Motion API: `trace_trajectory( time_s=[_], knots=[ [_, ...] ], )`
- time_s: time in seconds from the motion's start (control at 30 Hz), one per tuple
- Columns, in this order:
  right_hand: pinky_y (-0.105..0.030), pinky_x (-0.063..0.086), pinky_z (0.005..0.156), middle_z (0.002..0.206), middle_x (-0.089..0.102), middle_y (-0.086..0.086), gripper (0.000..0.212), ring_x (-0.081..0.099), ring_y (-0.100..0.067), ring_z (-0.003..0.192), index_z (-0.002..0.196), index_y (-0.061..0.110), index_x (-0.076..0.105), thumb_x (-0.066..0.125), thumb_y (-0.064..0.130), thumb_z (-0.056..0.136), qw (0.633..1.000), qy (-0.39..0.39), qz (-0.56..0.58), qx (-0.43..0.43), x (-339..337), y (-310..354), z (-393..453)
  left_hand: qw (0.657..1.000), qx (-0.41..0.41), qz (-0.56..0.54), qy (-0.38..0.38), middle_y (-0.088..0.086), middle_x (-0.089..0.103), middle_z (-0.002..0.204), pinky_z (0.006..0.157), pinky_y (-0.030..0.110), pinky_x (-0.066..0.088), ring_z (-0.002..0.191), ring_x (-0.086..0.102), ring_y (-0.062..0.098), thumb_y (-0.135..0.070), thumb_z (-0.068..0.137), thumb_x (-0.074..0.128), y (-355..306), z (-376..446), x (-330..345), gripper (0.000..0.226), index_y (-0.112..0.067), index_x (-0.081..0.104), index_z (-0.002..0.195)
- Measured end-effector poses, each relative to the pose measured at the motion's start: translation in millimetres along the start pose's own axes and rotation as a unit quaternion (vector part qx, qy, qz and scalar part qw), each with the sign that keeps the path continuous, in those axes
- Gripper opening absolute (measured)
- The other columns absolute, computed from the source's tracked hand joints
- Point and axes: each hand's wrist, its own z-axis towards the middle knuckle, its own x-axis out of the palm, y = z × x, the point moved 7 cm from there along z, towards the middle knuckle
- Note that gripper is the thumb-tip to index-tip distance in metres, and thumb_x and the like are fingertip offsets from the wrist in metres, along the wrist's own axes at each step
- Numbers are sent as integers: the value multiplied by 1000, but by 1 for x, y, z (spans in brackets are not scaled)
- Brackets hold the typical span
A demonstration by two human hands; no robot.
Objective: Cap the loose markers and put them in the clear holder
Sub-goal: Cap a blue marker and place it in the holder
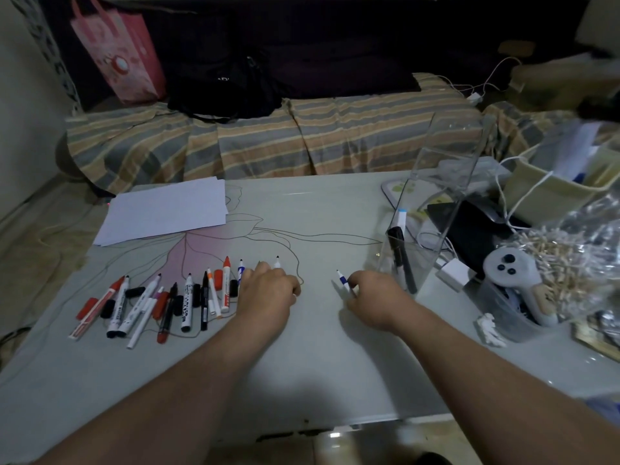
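The clear holder [432,209] stood at center-right of the frame on the pale table [318,347], a tall see-through box w/ an angled top; inside its lower part a black marker [401,260] leaned upright, and a white-and-blue item sat just above it, prob. another marker but the plastic glare made that hard to confirm. The right hand [375,298], lower center-right and just left of the holder's base, had its fingers curled and pinched a blue-banded marker [343,280], uncapped, tip pointing up-left, the barrel low over the table. The left hand [268,290] at center lay knuckles-up w/ fingers curled over a white marker [277,262] whose dark tip stuck out beyond the fingertips; whether it really gripped it or only rested on it couldn't be told. To its left, in the lower-left part, a row of loose markers [161,300] lay side by side on the table, red, black and white barrels, most uncapped w/ tips toward the top of the frame, and several loose caps [136,292], red and black, lay scattered among them. A stack of white paper [167,213] lay at upper left of the table. At right edge a cream basket [550,182] held papers, and a small clear tub [503,303] held a white handheld controller [513,273].
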Motion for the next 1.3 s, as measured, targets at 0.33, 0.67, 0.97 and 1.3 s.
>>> trace_trajectory(
  time_s=[0.33,0.67,0.97,1.3],
  knots=[
    [-35,51,73,83,67,2,22,61,-21,81,102,26,69,49,34,99,986,-118,113,-45,-45,14,-7,844,-108,-517,-94,-7,73,92,77,13,48,87,67,3,-15,91,68,16,2,-33,15,-27,70,99],
    [-36,54,78,87,70,5,20,66,-15,88,99,33,75,60,45,93,960,-211,118,-143,-70,40,-23,756,-111,-641,-75,-1,78,92,82,24,55,85,69,7,1,87,72,8,-4,-47,16,-14,72,91],
    [-36,54,77,88,69,8,21,64,-13,87,100,35,74,57,46,93,962,-217,114,-124,-72,37,-19,765,-91,-631,-92,0,74,95,74,13,51,83,63,5,-13,99,61,11,-7,-64,26,-30,70,115],
    [-38,54,74,86,67,7,23,64,-14,84,100,38,72,55,50,91,956,-233,112,-139,-72,48,-23,494,-211,-843,3,6,74,87,68,25,48,68,58,15,-11,106,45,-6,-10,-43,16,-9,59,99]
  ],
)
